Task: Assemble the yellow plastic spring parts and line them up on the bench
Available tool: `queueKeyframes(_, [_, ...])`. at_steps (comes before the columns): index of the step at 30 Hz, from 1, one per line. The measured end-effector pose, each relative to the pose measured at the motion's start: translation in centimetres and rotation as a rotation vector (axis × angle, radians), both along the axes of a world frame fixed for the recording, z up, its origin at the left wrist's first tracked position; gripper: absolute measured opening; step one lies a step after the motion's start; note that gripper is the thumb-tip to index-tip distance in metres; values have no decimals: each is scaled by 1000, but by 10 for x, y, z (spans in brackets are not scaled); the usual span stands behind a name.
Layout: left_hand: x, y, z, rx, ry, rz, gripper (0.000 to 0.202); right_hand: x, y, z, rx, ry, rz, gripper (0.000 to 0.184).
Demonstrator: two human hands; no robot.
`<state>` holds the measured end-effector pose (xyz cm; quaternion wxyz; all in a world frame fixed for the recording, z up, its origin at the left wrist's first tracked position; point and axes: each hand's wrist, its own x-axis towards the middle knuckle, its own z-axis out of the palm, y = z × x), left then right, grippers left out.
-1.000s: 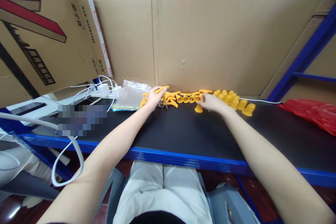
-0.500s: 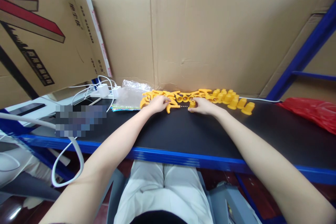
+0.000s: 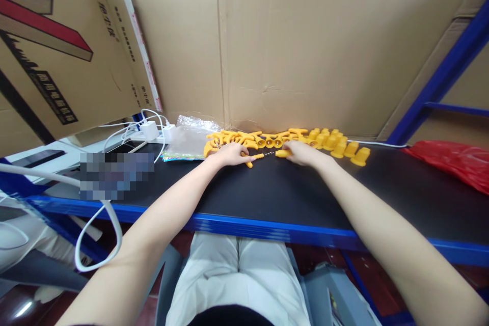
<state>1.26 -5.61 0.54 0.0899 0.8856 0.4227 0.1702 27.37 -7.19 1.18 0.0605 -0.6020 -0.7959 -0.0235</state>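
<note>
My left hand (image 3: 230, 154) rests on the black shelf top (image 3: 267, 188), fingers closed on a curved yellow plastic piece (image 3: 250, 158) with a small spring at its tip. My right hand (image 3: 301, 153) pinches a small yellow cap piece (image 3: 282, 153), held close to that spring end. Behind both hands lies a row of yellow curved pieces (image 3: 237, 137) and, further right, a cluster of yellow cap pieces (image 3: 336, 145) along the cardboard wall (image 3: 305, 51).
A crinkled clear plastic bag (image 3: 189, 137) lies left of the yellow parts, with white chargers and cables (image 3: 151, 131) beyond it. A red plastic bag (image 3: 454, 163) sits at the far right. A printed cardboard box (image 3: 57, 56) leans at the left. The blue shelf edge (image 3: 267, 232) runs along the front.
My left hand left the pile of curved pieces and drew one piece forward. My right hand brought a cap piece leftward and tipped it toward the piece in my left hand.
</note>
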Motion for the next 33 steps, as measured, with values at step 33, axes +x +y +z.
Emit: queueKeyframes(33, [6, -9, 6, 218, 21, 171, 29, -19, -11, 9, 172, 364, 364, 31])
